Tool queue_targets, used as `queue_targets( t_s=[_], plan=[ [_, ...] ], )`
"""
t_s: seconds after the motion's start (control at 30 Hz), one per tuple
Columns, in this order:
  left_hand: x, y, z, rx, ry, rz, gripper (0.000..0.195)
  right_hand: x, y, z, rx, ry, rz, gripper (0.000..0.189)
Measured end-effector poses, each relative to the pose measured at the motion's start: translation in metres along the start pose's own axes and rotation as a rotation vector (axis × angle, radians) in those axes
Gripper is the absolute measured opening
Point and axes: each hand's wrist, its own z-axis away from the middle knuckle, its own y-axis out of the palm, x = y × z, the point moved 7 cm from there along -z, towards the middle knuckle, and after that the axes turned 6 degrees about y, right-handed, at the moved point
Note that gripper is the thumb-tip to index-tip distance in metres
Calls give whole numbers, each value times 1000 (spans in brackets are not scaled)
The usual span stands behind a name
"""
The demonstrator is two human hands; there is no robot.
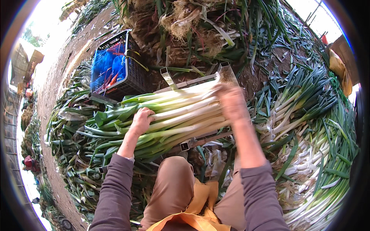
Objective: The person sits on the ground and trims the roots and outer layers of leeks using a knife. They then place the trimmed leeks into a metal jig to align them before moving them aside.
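Observation:
A row of large scallions lies side by side across a low metal rack, white ends to the right and green leaves to the left. My left hand is on the stalks where white turns green, its fingers curled around one scallion. Over the root ends is my right hand, blurred by motion; whether its fingers grip anything cannot be made out. An upright metal plate stands at the rack's right end, partly behind the roots. A short square metal post rises on the far side.
A black plastic crate with blue netting stands at the far left. Untrimmed scallions with roots are heaped beyond the rack. More scallions lie at the right. Leaf scraps cover the ground at left.

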Motion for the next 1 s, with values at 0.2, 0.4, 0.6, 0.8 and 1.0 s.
queue_targets(
  t_s=[0.2, 0.4, 0.6, 0.8, 1.0],
  plan=[
    [-12, 15, -40, 76, -13, 131, 21, -158, -263, 36, -685, 174, 1009, 25],
    [4, -12, 3, -80, -121, 88, 26, -16, -51, 8, -329, -238, 508, 12],
    [4, -22, 60, -462, -209, -122, 45, -83, 82, -2, -25, -440, 866, 35],
    [-2, -33, 96, -434, -257, -124, 36, -73, 95, -5, 34, -425, 759, 27],
    [-56, -1, 41, -424, -21, -181, 38, -67, 99, -6, -149, -552, 673, 16]
  ],
)
